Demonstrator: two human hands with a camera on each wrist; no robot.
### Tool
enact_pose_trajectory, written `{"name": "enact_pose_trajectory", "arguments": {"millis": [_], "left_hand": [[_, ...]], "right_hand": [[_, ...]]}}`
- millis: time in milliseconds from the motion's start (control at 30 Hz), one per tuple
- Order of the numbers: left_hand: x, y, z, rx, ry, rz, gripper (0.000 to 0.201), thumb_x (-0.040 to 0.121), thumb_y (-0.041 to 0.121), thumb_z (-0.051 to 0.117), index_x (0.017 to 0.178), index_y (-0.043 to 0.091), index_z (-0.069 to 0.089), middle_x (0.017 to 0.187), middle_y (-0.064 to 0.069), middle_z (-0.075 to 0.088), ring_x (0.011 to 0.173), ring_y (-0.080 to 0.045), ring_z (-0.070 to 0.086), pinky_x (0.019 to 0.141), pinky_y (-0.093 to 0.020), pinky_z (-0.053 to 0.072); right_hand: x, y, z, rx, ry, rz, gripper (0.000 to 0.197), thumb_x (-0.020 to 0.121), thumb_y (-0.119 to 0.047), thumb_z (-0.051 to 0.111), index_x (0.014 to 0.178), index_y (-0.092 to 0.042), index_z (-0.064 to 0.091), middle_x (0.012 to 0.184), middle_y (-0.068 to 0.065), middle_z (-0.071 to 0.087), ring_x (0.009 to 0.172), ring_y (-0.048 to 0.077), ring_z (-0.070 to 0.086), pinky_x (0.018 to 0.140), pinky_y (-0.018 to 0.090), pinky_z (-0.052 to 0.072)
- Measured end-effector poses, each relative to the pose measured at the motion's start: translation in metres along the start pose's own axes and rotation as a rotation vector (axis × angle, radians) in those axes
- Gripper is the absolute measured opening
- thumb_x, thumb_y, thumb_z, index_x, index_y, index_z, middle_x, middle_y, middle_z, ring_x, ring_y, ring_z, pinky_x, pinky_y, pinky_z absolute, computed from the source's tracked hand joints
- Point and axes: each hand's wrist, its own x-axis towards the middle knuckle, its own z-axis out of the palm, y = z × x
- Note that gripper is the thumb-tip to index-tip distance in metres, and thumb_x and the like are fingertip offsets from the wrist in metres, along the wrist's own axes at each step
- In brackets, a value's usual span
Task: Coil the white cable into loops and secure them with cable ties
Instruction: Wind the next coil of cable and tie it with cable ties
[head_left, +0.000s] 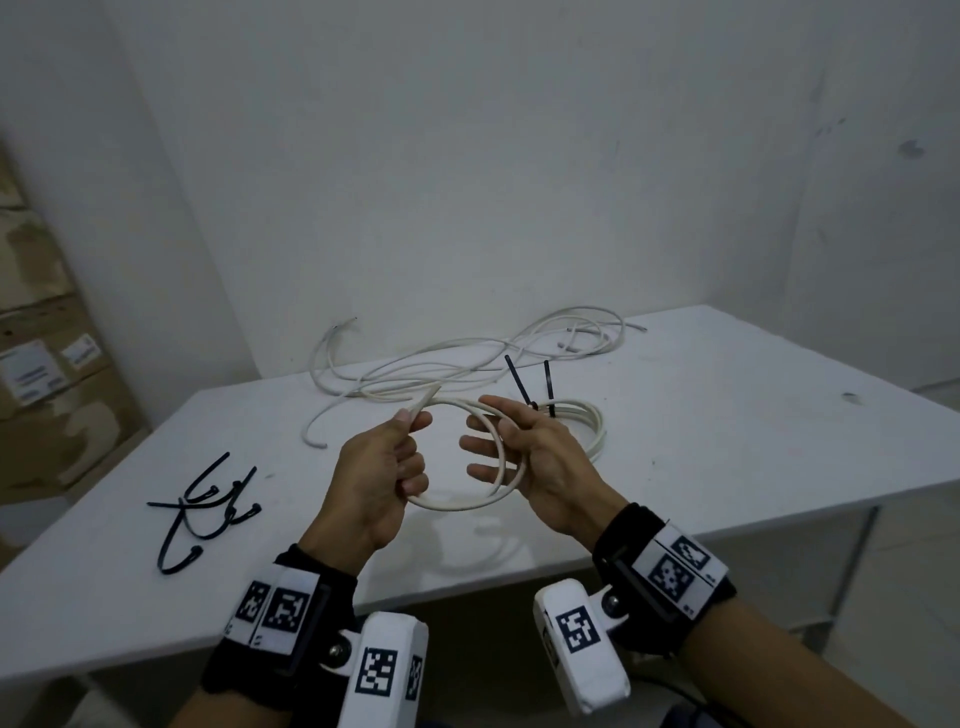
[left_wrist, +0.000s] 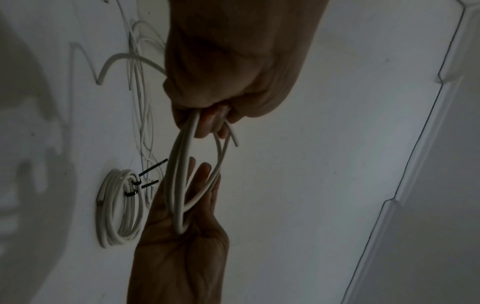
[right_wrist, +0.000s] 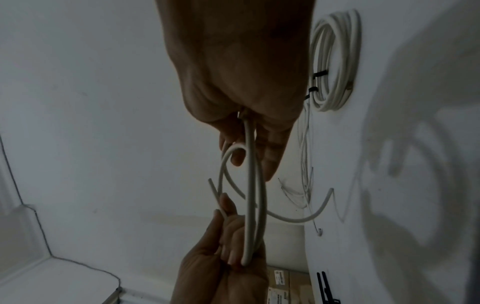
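A white cable (head_left: 457, 504) forms a couple of loops held in the air between both hands above the table. My left hand (head_left: 389, 467) grips the loops in its curled fingers, and the cable end sticks out by its thumb. My right hand (head_left: 530, 452) holds the other side of the loops (left_wrist: 179, 164) in the crook of its thumb, with the fingers stretched out. The rest of the cable (head_left: 467, 358) trails off to a loose tangle at the back of the table. Black cable ties (head_left: 208, 504) lie to the left.
A finished white coil (head_left: 592, 421) bound with two black ties (head_left: 519, 384) lies just behind my right hand. The white table (head_left: 727, 441) stands against a wall. Cardboard boxes (head_left: 47, 364) are stacked at the left.
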Motion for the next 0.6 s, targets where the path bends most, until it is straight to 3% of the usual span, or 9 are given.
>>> {"name": "enact_pose_trajectory", "arguments": {"millis": [200,333,400,467,533,600], "left_hand": [[-0.005,-0.004,0.009,0.051,0.019,0.021,0.027,0.101,0.022,0.043,0.098,0.002,0.062,0.05,0.006,0.027,0.039,-0.005,0.025,0.036,-0.017,0.024],[-0.009,-0.011,0.016,0.229,0.053,0.133,0.027,0.101,0.022,0.043,0.113,0.005,0.059,0.058,0.001,0.032,0.045,-0.008,0.028,0.041,-0.021,0.025],[-0.011,-0.015,0.018,0.337,0.098,0.232,0.027,0.101,0.022,0.042,0.126,0.017,0.051,0.062,-0.001,0.039,0.048,-0.01,0.033,0.043,-0.023,0.03],[-0.012,-0.019,0.018,0.498,0.121,0.337,0.039,0.101,0.025,0.041,0.139,0.034,0.038,0.065,-0.004,0.045,0.052,-0.012,0.038,0.047,-0.027,0.034],[-0.014,-0.021,0.018,0.711,0.105,0.427,0.047,0.102,0.029,0.039,0.146,0.037,0.028,0.07,-0.003,0.052,0.055,-0.01,0.041,0.049,-0.022,0.038],[-0.015,-0.023,0.02,0.882,0.092,0.473,0.047,0.101,0.029,0.039,0.148,0.03,0.03,0.094,0.003,0.058,0.066,-0.003,0.049,0.055,-0.009,0.038]], "right_hand": [[-0.007,0.003,-0.001,0.067,-0.071,-0.063,0.024,0.1,-0.02,0.04,0.115,-0.014,0.058,0.115,0.01,0.067,0.096,0.026,0.069,0.072,0.039,0.059],[-0.008,0.005,0.003,-0.072,-0.032,-0.167,0.025,0.098,-0.027,0.044,0.117,-0.015,0.056,0.108,0.009,0.065,0.077,0.017,0.067,0.05,0.027,0.053],[-0.008,0.007,0.003,-0.146,-0.002,-0.245,0.02,0.097,-0.019,0.049,0.115,-0.015,0.058,0.095,0.007,0.065,0.061,0.01,0.059,0.039,0.019,0.043],[-0.008,0.009,0.002,-0.182,0.008,-0.295,0.019,0.097,-0.013,0.049,0.111,-0.016,0.06,0.084,0.004,0.062,0.052,0.008,0.049,0.034,0.017,0.036],[-0.007,0.01,0.0,-0.181,0.008,-0.311,0.02,0.097,-0.011,0.048,0.109,-0.018,0.062,0.079,0.002,0.06,0.049,0.007,0.041,0.033,0.017,0.033],[-0.006,0.01,-0.001,-0.152,-0.003,-0.303,0.021,0.097,-0.01,0.047,0.111,-0.016,0.062,0.078,0.002,0.058,0.047,0.007,0.038,0.033,0.016,0.031]]}}
